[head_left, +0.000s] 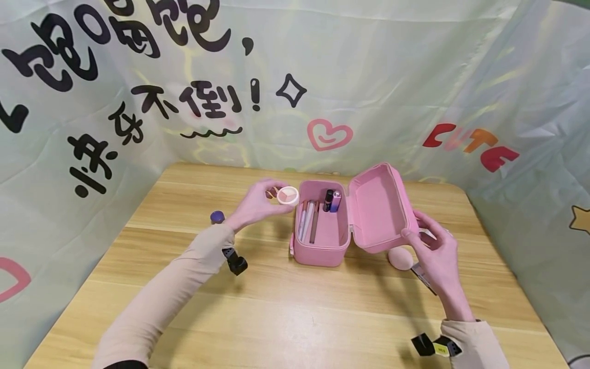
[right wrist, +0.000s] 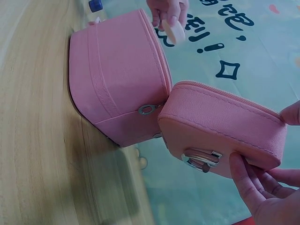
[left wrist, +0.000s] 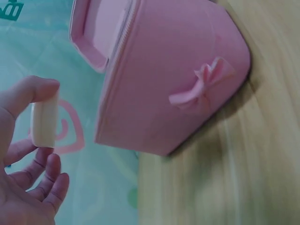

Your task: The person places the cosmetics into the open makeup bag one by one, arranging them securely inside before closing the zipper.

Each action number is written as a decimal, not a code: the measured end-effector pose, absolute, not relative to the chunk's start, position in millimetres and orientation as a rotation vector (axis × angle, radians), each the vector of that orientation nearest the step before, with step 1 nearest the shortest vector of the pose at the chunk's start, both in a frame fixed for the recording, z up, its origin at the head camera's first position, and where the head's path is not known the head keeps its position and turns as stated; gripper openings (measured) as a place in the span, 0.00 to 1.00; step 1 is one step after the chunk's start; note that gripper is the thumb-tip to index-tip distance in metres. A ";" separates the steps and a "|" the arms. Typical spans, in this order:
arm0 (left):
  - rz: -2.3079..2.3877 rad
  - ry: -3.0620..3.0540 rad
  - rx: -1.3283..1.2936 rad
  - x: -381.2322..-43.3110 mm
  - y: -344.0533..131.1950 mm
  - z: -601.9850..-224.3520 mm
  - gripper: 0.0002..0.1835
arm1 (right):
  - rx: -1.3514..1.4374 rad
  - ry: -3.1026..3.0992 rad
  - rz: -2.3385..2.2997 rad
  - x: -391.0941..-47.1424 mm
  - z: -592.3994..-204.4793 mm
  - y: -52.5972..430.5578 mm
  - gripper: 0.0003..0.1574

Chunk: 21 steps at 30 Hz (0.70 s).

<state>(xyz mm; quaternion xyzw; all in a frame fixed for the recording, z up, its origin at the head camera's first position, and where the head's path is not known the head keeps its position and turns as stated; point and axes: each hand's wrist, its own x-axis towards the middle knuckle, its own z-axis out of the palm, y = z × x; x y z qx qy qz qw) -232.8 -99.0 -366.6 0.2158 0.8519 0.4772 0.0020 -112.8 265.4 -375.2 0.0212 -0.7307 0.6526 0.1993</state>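
Note:
My left hand pinches a small round makeup compact, white-rimmed with pinkish segments, beside the left rim of a pink cosmetic case. In the left wrist view the compact is edge-on between thumb and fingers, apart from the case. My right hand grips the outer edge of the case's lid, which is tilted back to the right. Inside the case lie several slim pencils on the left; a black tube and a purple tube stand at the back.
A purple-blue capped item is on the wooden table behind my left wrist. Near my right hand lie a pale pink round item and a flat dark-edged item, partly hidden. A printed cloth surrounds the table's back and sides.

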 end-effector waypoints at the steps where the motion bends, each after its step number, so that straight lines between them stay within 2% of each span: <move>1: 1.476 2.684 0.698 -233.1 -96.4 -365.0 0.30 | 0.053 -2.051 1.817 -112.8 -375.0 265.5 0.26; 8: 1.282 2.747 0.773 -234.0 -77.1 -351.4 0.31 | 0.036 -2.098 1.780 -113.2 -373.5 266.7 0.26; 21: 0.931 2.688 0.840 -245.2 -42.7 -322.1 0.27 | 0.063 -2.099 1.807 -111.1 -372.5 266.0 0.27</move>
